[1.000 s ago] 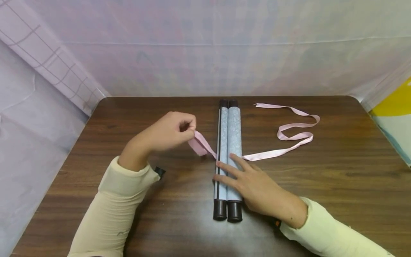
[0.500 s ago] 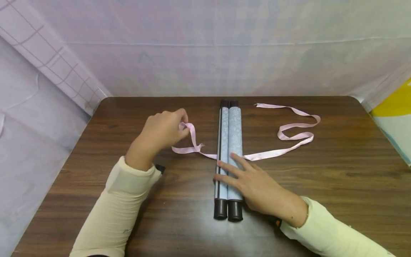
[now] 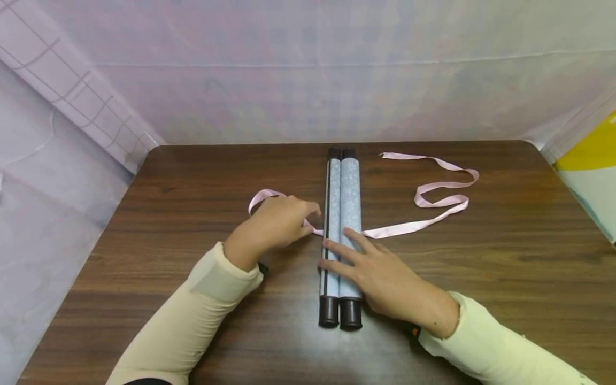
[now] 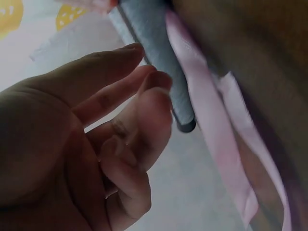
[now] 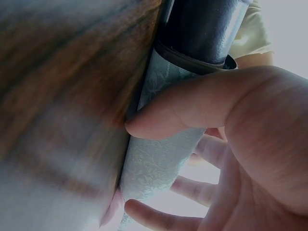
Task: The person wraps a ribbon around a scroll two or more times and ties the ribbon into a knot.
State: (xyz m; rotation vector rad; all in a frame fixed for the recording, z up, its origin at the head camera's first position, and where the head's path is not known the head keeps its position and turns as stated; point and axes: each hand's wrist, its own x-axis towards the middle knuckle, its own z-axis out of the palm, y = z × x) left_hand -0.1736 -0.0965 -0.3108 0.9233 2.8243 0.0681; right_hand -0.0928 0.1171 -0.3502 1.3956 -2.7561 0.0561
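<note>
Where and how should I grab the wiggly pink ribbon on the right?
Probably pinch the loose far tip of the pink ribbon from above, right of the blue scroll. That tip lies free on the table, while the near part runs to the scroll by the right hand.

Left fingers (image 4: 154,115) loosely curled, right fingers (image 3: 343,251) spread.

Head view: high, well back, facing forward and down over table (image 3: 481,278), blue rolls (image 3: 350,208) in full length. Left wrist view: close on left grip (image 3: 276,224), tilted, facing pink ribbon (image 4: 204,96). Right wrist view: tight on right grip (image 3: 385,278), low, tilted, table at frame's left. Rolls shared by all; ribbon by head and left wrist.
</note>
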